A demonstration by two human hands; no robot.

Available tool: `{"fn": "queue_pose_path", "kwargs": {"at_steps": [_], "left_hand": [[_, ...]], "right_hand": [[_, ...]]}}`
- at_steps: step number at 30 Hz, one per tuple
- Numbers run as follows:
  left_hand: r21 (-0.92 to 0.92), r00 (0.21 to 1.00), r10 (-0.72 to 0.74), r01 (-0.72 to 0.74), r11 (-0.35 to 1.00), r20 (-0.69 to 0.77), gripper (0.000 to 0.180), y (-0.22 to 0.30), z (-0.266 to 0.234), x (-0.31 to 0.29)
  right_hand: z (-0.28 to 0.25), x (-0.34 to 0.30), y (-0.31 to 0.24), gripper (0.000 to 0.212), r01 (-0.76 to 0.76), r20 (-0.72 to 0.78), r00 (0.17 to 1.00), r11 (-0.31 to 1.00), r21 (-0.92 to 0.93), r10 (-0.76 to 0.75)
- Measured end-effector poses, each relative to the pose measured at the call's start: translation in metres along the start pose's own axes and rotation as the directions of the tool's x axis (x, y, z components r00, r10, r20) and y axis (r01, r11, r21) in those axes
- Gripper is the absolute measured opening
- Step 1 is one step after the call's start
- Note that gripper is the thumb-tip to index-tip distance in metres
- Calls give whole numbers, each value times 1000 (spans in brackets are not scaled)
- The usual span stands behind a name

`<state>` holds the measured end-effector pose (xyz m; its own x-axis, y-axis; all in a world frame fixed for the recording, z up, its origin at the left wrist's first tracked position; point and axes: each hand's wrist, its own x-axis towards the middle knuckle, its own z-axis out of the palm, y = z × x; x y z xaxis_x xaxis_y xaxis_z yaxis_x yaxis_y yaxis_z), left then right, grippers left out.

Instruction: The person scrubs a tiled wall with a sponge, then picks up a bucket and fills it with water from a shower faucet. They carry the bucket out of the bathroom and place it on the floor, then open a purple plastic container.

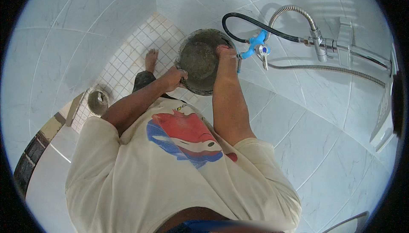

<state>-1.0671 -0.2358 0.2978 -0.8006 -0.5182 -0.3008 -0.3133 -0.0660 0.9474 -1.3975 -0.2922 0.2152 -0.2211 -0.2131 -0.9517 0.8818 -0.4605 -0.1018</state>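
A round, dark, grime-coated bucket (199, 58) is held up in front of me below the tap, its open top facing me. My left hand (174, 79) is closed on the near left side of its rim, thumb over the edge. My right hand (225, 51) reaches inside at the far right, against the inner wall. Its fingers look curled in, and whatever they hold is hidden. Just right of that wrist is a blue-bodied tap (257, 45) with a chrome lever, its spout at the bucket's rim.
A black hose (260, 25) and metal shower hoses (324, 67) run along the tiled wall at right. A smaller, dirty round container (98, 101) stands at left beside a low ledge (75, 108). My bare foot (151, 59) is on the small-tiled floor (128, 48).
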Motion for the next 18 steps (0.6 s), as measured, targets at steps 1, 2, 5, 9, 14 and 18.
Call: {"fn": "queue_pose_path", "kwargs": {"at_steps": [1,2,5,9,14,18], "left_hand": [[-284,997,-63,47,958,-49,41,-15,5,0],[-298,994,-65,36,954,-89,40,-21,6,-3],[110,994,72,-63,992,-78,39,-14,1,1],[222,999,39,-36,974,-9,41,-4,-8,0],[-452,986,-119,56,890,-112,42,5,0,-1],[-717,985,-118,-7,697,-125,41,4,4,-6]], "right_hand": [[7,-22,21,24,24,-66,998,1000,-7,-24],[15,-46,45,24,47,-130,990,999,-22,-50],[4,-55,48,19,46,-71,996,993,-107,-54],[-4,-81,46,3,69,11,997,891,-449,-71],[2,-132,42,15,140,105,990,583,-800,-94],[-4,-148,42,17,198,185,980,448,-872,-72]]}}
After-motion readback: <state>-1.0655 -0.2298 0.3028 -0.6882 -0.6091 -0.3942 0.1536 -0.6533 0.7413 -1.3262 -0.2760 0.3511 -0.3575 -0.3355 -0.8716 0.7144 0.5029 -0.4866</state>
